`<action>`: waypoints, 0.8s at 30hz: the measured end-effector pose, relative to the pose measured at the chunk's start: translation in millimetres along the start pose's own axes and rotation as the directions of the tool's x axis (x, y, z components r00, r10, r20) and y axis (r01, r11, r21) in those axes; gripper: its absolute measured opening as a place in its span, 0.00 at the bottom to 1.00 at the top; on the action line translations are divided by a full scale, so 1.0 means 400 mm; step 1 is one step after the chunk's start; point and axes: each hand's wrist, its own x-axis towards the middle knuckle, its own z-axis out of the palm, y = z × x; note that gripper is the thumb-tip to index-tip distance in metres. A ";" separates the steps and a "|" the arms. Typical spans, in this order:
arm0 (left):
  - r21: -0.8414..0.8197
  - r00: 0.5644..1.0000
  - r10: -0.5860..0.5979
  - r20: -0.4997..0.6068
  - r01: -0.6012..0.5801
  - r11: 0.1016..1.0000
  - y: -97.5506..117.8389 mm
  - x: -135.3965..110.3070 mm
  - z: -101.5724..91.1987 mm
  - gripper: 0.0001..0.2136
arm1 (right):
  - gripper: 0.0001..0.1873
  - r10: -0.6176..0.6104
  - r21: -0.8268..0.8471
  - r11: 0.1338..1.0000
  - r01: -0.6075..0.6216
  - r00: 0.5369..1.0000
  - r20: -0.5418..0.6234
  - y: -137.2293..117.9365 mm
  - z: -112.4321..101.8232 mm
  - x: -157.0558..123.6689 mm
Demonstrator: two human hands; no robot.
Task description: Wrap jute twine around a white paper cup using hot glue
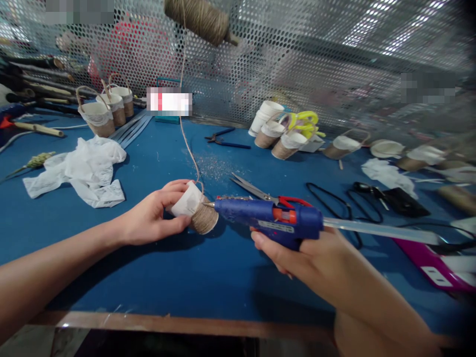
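My left hand (pixel 154 215) grips a small paper cup (pixel 195 208) lying on its side, its lower half wrapped in brown twine. A twine strand (pixel 186 134) runs up from the cup to a spool (pixel 201 19) hanging overhead. My right hand (pixel 293 255) holds a blue glue gun (pixel 269 218) with an orange trigger. The gun's metal nozzle touches the wrapped twine on the cup. A clear glue stick (pixel 379 230) juts from the back of the gun.
Scissors with red handles (pixel 260 191) lie just behind the gun. White lace cloth (pixel 84 171) lies at left. Finished twine cups (pixel 107 106) stand at back left, more cups (pixel 282 134) at back right. Pliers (pixel 223 140), black cables (pixel 345 206) and a perforated metal screen (pixel 297 59) are also there.
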 end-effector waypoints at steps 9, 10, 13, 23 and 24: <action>0.026 1.000 0.014 0.006 -0.014 1.000 0.000 0.001 0.000 0.08 | 0.19 -0.004 -0.002 1.000 0.004 0.999 -0.049 0.004 0.003 0.002; 0.029 1.000 0.013 0.006 -0.013 0.999 0.001 0.001 0.000 0.08 | 0.19 -0.017 -0.004 1.000 0.016 0.997 -0.072 0.004 0.004 0.002; 0.025 1.000 0.019 0.002 -0.019 1.000 0.000 0.001 -0.002 0.09 | 0.18 -0.061 -0.001 0.998 0.061 0.995 -0.073 0.004 0.007 0.002; 0.033 0.999 0.034 0.003 -0.034 0.999 0.003 0.004 -0.001 0.08 | 0.18 -0.051 -0.010 0.999 0.051 0.995 -0.088 0.001 0.009 0.000; 0.033 0.999 0.039 0.005 -0.039 0.999 0.004 0.005 -0.002 0.08 | 0.18 -0.051 0.000 0.999 0.051 0.995 -0.087 -0.001 0.010 0.000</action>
